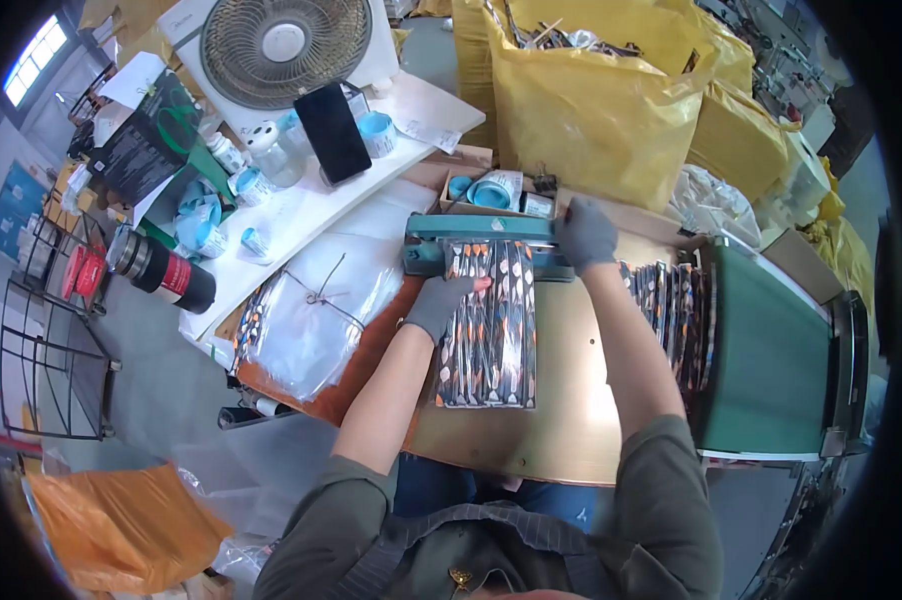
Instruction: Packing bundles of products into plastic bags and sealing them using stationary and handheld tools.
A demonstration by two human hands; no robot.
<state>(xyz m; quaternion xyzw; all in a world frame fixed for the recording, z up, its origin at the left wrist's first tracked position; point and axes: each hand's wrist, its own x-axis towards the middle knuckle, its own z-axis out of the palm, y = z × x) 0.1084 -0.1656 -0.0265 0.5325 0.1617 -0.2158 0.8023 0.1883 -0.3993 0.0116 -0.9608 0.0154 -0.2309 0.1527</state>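
Worktop (561,400): directly before the person, both forearms reaching over it.
Packet (488,335): flat on the worktop, its far end under the sealer arm.
Sealer (476,245): across the far edge of the worktop, behind the packet.
Left hand (437,305): on the packet's left edge, just before the sealer.
Right hand (584,233): on the sealer's right end.
Small box (498,192): just behind the sealer.
Stacked packets (671,305): right of the worktop, against the conveyor.
Conveyor (771,350): far right.
Clear bags (316,305): left of the packet.
Fan (283,45): far left rear, behind a phone (333,132).
Sacks (591,110): behind the sealer.
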